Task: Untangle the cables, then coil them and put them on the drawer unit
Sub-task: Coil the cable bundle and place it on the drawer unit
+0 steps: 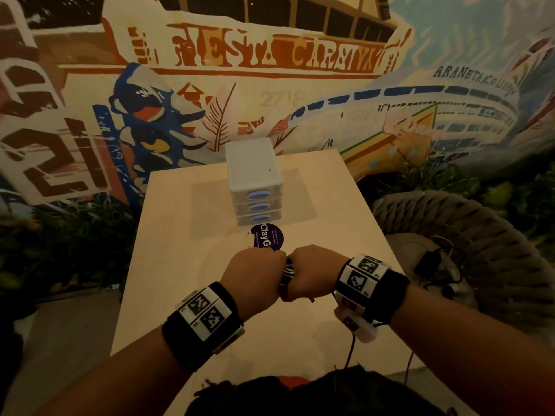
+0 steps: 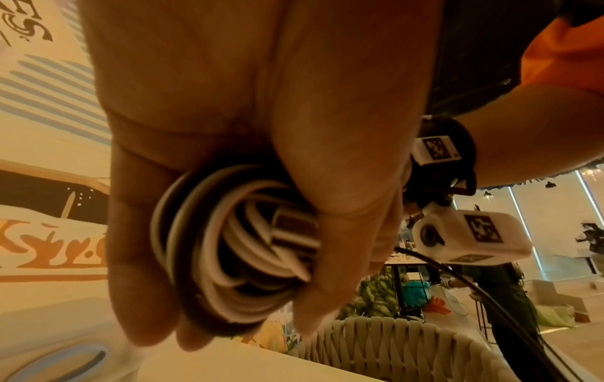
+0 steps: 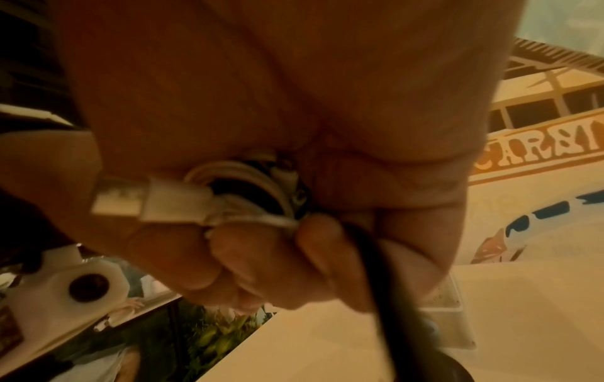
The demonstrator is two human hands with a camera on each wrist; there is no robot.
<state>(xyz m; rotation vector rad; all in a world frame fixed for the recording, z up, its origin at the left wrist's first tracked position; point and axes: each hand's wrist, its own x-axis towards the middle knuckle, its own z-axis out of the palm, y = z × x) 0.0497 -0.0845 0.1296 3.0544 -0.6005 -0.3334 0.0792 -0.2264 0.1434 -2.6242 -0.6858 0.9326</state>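
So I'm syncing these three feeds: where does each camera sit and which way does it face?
Head: worn high, looking forward and down at the table and drawer unit; both forearms show.
Left wrist: looks along the left hand at the coiled cables.
Right wrist: looks along the right hand at the white plug.
All three share the cables.

Two hands (image 1: 255,273), perhaps two cables (image 2: 229,245).

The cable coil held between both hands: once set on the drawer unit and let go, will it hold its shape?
Probably not fully: the cable coil has loose, uneven loops with no tie visible, so it may spring open. A plug end sticks out and could unwind. The drawer unit top looks flat, so rolling seems unlikely.
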